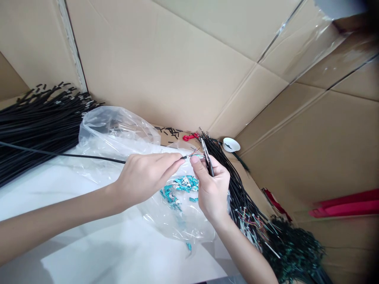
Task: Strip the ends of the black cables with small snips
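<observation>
A black cable (89, 156) runs in from the left edge and passes through my left hand (148, 173), whose fingers pinch it near its end. Thin coloured wires (194, 153) fan out from that end. My right hand (211, 181) is closed around a slim metal tool with dark handles (206, 154), its blades pointing up; the thumb and a finger meet at the wires. Below both hands, teal and silver foil scraps (185, 183) lie on a clear plastic bag (189, 225).
A thick bundle of black cables (38, 126) fills the left. Stripped cables (237, 181) lie to the right, beside a white bowl (231, 144) and a dark green tangle (296, 248). Behind stand cardboard walls (177, 71), with a red-handled tool (191, 137) near their foot.
</observation>
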A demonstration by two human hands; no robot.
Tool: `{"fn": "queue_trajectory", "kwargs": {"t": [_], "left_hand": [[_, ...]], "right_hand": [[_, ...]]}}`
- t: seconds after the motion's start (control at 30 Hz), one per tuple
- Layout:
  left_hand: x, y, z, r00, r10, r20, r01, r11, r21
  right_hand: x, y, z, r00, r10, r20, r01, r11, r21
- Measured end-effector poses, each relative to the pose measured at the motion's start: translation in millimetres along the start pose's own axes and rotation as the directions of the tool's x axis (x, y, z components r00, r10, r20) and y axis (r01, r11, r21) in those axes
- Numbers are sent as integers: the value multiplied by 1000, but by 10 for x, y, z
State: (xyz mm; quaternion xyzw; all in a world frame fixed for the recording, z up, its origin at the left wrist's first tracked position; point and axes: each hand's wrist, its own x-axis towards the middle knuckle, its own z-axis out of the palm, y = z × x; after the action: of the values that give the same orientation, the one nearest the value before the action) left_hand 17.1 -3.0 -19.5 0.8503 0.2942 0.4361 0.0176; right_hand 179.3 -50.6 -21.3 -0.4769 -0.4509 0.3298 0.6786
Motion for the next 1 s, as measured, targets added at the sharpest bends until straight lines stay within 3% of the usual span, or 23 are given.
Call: {"fn": "queue_trajectory", "kwargs": {"t": [0.13, 0.3, 0.4, 0.5, 0.67, 0.77, 0.87, 0.93, 1.0], "left_hand": [[91, -10, -102, 985, -116, 127, 141, 966, -215], [226, -3, -227, 927, -204, 314, 328, 848, -417], [282, -28, -261, 889, -169, 426, 390, 767, -509], [323, -81, -287, 820, -133, 557, 488, 672, -558], [396, -168, -356, 730, -38, 682, 579, 565, -588], [433, -207, -390, 690, 28, 723, 589, 560, -583], [429, -226, -388, 726, 8, 687, 517, 652, -554], [391, -211, -355, 791, -36, 611, 431, 742, -514], [328, -173, -287, 882, -53, 468, 292, 842, -454]], "right_hand": [[6, -28, -26, 999, -45, 21, 46, 997, -69], [29, -76, -33, 991, -129, 39, 133, 982, -137], [50, -107, -24, 990, -141, 31, 144, 976, -161], [97, -135, -52, 983, -172, 68, 182, 967, -177], [238, -141, -239, 948, -94, 305, 149, 975, -163], [300, -129, -319, 910, -16, 414, 71, 990, -119], [301, -135, -320, 917, 21, 399, 32, 992, -124], [274, -141, -305, 928, 20, 373, 31, 991, -132], [241, -132, -300, 927, 34, 374, 10, 993, -114]]}}
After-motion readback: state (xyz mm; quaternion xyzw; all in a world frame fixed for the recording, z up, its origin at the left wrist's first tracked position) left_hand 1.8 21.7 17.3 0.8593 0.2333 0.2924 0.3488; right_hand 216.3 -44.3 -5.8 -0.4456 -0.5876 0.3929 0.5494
